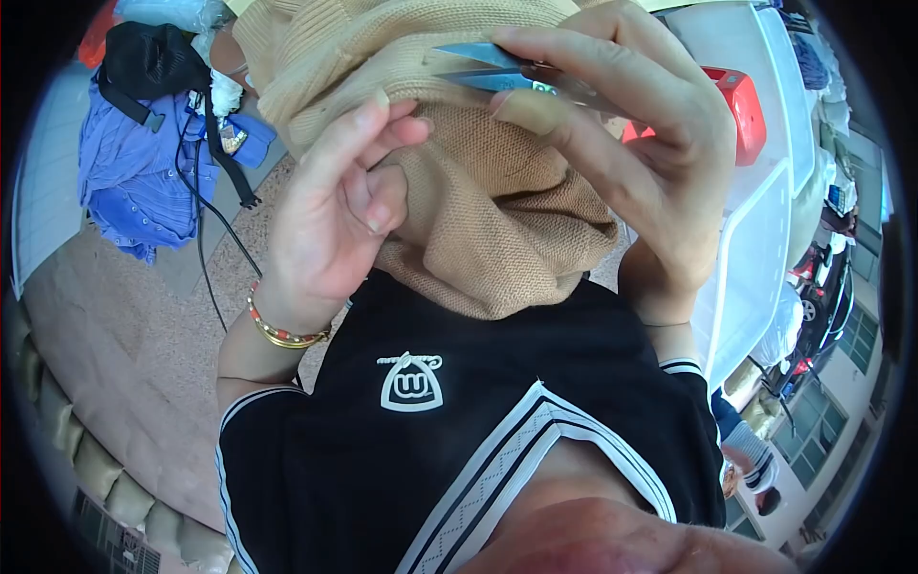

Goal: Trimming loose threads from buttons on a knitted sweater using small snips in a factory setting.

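My right hand [660,143] holds a pair of thread snips [492,78] between thumb and fingers. Their pointed bluish blades stand apart and point left, just over a tan knitted garment [507,191]. The garment lies bunched on my lap and spreads away from me. To its left is my left hand [349,196], palm turned inward, some fingers stretched and others loosely bent. I see nothing held in it. Its fingertips are close to the knit; whether they touch it I cannot tell.
Translucent plastic bins [741,277] stand at my right, with a red object [736,115] beside my right hand. On the left lie blue-violet clothes [143,163] and a black bag [153,67] with a strap. A dark cable [225,230] runs down past my left wrist.
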Tool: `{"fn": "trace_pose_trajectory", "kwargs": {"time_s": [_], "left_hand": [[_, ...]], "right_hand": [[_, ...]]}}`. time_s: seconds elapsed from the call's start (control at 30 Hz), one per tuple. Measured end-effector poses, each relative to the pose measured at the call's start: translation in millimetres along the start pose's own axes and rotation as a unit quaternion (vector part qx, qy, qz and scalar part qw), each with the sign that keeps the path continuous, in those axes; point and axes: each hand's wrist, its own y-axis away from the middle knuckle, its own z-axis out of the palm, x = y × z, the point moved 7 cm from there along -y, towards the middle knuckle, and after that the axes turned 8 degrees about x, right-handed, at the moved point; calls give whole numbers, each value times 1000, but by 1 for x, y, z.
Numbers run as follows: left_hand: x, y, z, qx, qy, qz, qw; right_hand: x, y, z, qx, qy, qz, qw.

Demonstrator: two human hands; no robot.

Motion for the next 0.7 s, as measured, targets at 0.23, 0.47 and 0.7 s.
{"fn": "trace_pose_trajectory", "kwargs": {"time_s": [0.23,0.47,0.7], "left_hand": [[0,0,0,-24,57,-41,997],[0,-1,-7,-62,119,-57,989],[16,10,0,-79,99,95,987]], "right_hand": [[11,12,15,19,-64,-69,995],[8,12,16,26,-66,-74,995],[5,16,20,49,-67,-96,992]]}}
